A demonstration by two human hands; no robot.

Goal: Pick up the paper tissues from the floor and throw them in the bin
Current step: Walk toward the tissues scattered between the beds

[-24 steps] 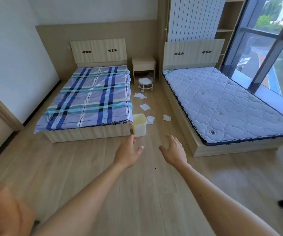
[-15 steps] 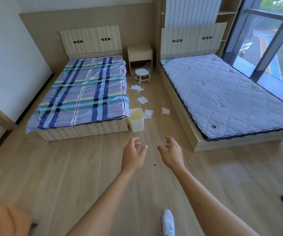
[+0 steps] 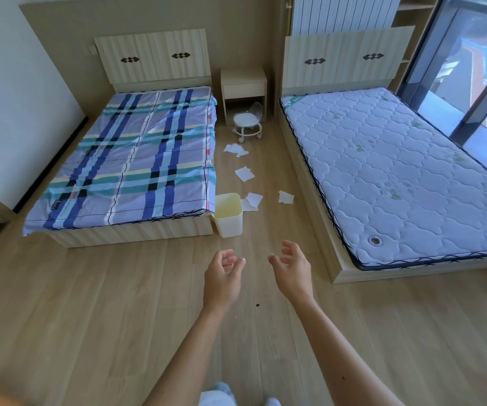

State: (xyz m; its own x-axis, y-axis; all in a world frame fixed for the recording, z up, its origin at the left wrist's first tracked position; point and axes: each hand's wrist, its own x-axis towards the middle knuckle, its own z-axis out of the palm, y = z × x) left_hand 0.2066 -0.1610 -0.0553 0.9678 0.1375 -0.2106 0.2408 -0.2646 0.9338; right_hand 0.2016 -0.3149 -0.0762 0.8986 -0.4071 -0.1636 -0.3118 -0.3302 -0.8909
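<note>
1. Left hand (image 3: 221, 276) and right hand (image 3: 293, 271) hang loosely open, holding nothing.
2. Tissues (image 3: 243, 173) lie scattered beyond the bin (image 3: 228, 219), between the beds.
3. Risk: the far tissues beside the stool (image 3: 247, 124) get missed.

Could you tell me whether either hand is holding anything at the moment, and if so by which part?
Nothing is held. The left hand and right hand are open and empty above the floor; the tissues lie untouched beyond the bin.
</note>
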